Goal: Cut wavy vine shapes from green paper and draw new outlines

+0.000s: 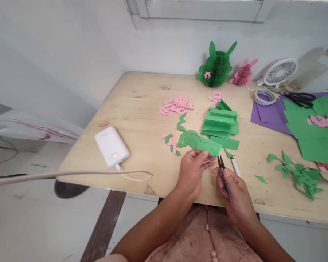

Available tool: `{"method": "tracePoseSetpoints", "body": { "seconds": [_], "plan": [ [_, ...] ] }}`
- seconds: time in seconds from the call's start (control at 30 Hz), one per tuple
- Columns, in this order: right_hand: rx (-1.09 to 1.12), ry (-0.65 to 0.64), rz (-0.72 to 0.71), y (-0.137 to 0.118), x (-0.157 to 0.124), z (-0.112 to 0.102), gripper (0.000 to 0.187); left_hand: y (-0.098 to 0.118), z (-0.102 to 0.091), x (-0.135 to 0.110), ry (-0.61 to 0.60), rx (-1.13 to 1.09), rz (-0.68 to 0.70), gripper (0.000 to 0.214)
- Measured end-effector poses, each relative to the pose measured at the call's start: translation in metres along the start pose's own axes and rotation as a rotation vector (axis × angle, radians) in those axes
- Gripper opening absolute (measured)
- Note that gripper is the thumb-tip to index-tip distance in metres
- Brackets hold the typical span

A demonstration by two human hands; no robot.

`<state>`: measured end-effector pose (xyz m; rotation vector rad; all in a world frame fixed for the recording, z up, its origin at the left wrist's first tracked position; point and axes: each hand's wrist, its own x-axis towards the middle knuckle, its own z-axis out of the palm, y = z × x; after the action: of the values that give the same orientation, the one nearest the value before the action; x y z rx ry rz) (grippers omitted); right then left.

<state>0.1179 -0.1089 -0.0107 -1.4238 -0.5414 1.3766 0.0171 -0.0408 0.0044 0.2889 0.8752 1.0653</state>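
Observation:
My left hand (192,169) pinches a green paper piece (205,144) with curved outlines, holding it just above the wooden table (142,112). My right hand (233,191) is closed round small dark snips (222,171), their blades pointing up at the paper's lower right edge. A white pen (235,166) lies on the table beside the snips. A stack of folded green paper strips (221,122) sits just beyond the held piece.
Pink cutouts (176,105) and green curved cutouts (182,125) lie mid-table. A white power bank (111,146) with cable sits left. Green scraps (300,174), green sheets (314,134), purple sheets (265,114), tape roll (264,96), black scissors (300,97), fan (280,71) and paper figures (216,67) are right and back.

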Motion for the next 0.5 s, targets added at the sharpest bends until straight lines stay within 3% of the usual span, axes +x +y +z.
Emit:
{"method": "tracePoseSetpoints", "body": {
  "seconds": [0.5],
  "plan": [
    [0.075, 0.056, -0.002, 0.0055, 0.0072, 0.0060, 0.035, -0.0012, 0.0059, 0.0020, 0.061, 0.032, 0.006, 0.024]
  ]
}}
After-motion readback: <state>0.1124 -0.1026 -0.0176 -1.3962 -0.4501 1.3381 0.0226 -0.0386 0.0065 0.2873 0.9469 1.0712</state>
